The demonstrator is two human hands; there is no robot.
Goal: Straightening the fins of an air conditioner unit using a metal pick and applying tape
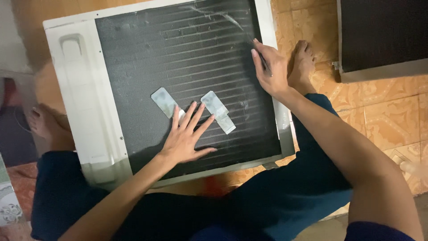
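A white air conditioner unit point(84, 107) lies on the tiled floor point(379, 111), dark finned grille point(178, 58) up. Left hand point(185, 138) presses flat at 6 o'clock, fingers spread; right hand point(269, 67), at 2 o'clock, pinches a thin tool point(264, 62). The unit looks heavy, its fins easily bent; grip the rigid frame.

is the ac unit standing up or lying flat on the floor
Lying flat. The white unit rests with its dark finned coil facing up; the left hand presses flat on it, and the right hand rests on its edge.
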